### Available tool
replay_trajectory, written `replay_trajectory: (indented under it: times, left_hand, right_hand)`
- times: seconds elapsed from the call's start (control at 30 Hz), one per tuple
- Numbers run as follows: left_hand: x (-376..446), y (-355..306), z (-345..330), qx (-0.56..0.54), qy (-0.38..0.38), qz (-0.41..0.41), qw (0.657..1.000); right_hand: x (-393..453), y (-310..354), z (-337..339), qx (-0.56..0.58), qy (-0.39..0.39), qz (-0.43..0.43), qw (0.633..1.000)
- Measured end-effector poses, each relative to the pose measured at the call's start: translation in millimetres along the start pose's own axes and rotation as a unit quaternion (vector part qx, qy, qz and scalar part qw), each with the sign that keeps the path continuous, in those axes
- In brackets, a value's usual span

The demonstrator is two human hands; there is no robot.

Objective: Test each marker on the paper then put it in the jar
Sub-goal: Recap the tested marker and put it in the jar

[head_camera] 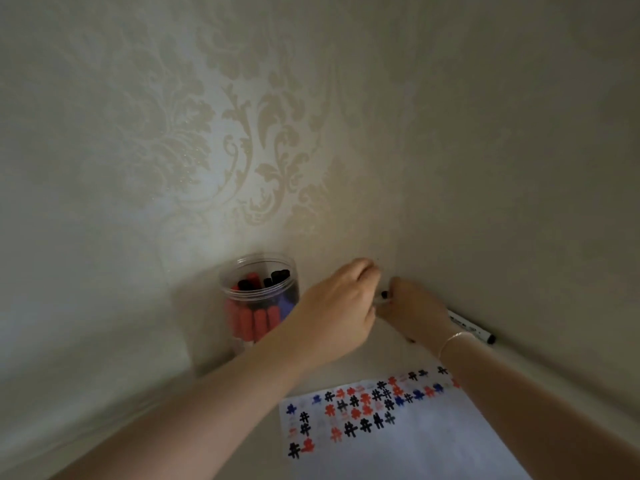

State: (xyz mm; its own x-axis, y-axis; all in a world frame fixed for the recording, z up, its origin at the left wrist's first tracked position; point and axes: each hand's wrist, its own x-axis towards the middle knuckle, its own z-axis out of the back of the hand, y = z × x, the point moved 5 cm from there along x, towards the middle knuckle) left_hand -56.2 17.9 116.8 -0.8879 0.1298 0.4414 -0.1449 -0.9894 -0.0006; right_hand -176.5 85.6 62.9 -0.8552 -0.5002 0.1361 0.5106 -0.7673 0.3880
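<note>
Black marker (385, 294) held up at the desk's far right corner, only its dark tip and a pale sliver of barrel showing between the two hands. Right hand (414, 311) curled round the barrel; left hand (341, 306) pinching at the tip end, probably on the cap, though capping or uncapping cannot be told. Next, likely a stroke on the paper (398, 431) at the near edge, or a drop into the jar (260, 299) just left. Another black marker (472, 328) against the right wall.
</note>
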Motion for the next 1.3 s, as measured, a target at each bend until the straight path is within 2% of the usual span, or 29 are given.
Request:
replay_trajectory:
  times: [0.07,0.13,0.2,0.3,0.37,0.43,0.5,0.53,0.7,0.93,0.97,1.03,1.1,1.17,1.23,1.3]
  left_hand:
    - [2,11,-24,0.03,0.052,0.045,0.997]
    - [3,27,-40,-0.009,0.1,0.127,0.987]
    - [0,35,-46,-0.154,0.069,0.188,0.968]
    - [-2,24,-45,-0.316,-0.016,0.179,0.932]
    - [-5,14,-43,-0.396,-0.03,0.173,0.901]
    - [-13,6,-49,-0.49,0.008,0.179,0.853]
    - [-23,1,-54,-0.562,0.058,0.191,0.803]
    - [-27,-1,-56,-0.577,0.077,0.198,0.789]
    - [-36,-7,-60,-0.596,0.137,0.199,0.765]
    - [-39,-13,-75,-0.639,0.226,0.222,0.701]
    - [-39,-14,-76,-0.632,0.23,0.216,0.708]
    - [-38,-12,-79,-0.581,0.217,0.198,0.759]
    - [-35,-9,-83,-0.507,0.19,0.183,0.821]
    - [-34,-1,-91,-0.439,0.155,0.191,0.864]
    - [-38,14,-107,-0.41,0.128,0.211,0.878]
    - [-43,24,-122,-0.412,0.112,0.23,0.875]
  right_hand:
    - [-1,13,24,0.152,0.061,0.014,0.986]
    - [-8,27,46,0.244,0.085,0.04,0.965]
    - [-15,34,60,0.341,0.066,0.046,0.937]
    - [-18,32,50,0.499,0.085,0.035,0.861]
    - [-23,33,36,0.497,0.136,0.054,0.855]
    - [-29,30,27,0.47,0.155,0.061,0.867]
    - [-34,26,24,0.485,0.159,0.069,0.857]
    - [-37,23,21,0.499,0.163,0.072,0.848]
    - [-51,11,5,0.553,0.163,0.066,0.814]
    - [-54,-3,-7,0.596,0.158,0.041,0.786]
    - [-54,-4,-7,0.593,0.155,0.038,0.789]
    - [-51,-8,-5,0.57,0.132,0.028,0.811]
    - [-44,-16,0,0.545,0.069,-0.011,0.836]
    - [-37,-31,8,0.537,-0.024,-0.069,0.84]
    - [-36,-47,14,0.539,-0.103,-0.109,0.829]
    - [-37,-60,13,0.538,-0.142,-0.139,0.819]
